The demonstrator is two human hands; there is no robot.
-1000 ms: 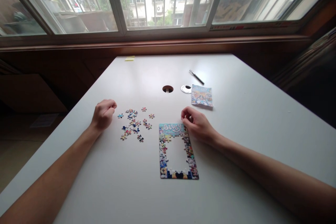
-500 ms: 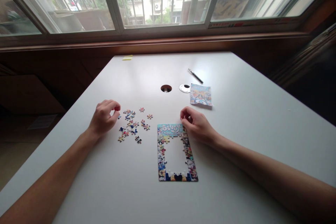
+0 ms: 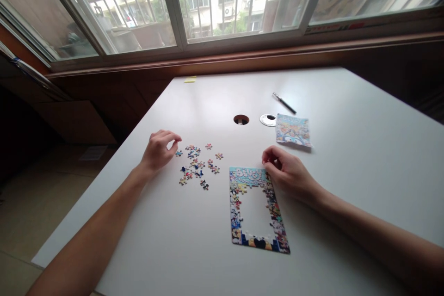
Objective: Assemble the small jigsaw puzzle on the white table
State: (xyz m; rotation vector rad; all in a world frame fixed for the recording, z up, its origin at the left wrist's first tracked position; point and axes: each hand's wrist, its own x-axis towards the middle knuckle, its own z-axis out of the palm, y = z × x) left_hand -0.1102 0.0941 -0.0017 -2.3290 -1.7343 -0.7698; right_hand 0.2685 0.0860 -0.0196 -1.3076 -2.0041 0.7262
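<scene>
My left hand (image 3: 160, 151) is at the left edge of a loose group of jigsaw pieces (image 3: 197, 163). Its index finger and thumb are a little apart, with nothing visible between them. Just below those fingertips lies a small blue piece (image 3: 178, 153). My right hand (image 3: 286, 169) rests at the top right corner of a puzzle frame (image 3: 259, 242), fingers curled in and thumb against them. Whatever those fingers may hold is hidden. Colourful characters and a light blue title strip cover the frame, and its middle shows the white table through.
Beyond my right hand lie a crinkled printed packet (image 3: 293, 130), a metal disc (image 3: 267, 120) and a dark pen (image 3: 284, 103). A round hole (image 3: 241, 120) opens in the white table (image 3: 166, 236). Yellow tape (image 3: 190, 79) marks the far edge, under a barred window.
The view has swung left, so everything sits further right. My left index finger and thumb have parted slightly beside the blue piece. My right hand stays at the frame's corner.
</scene>
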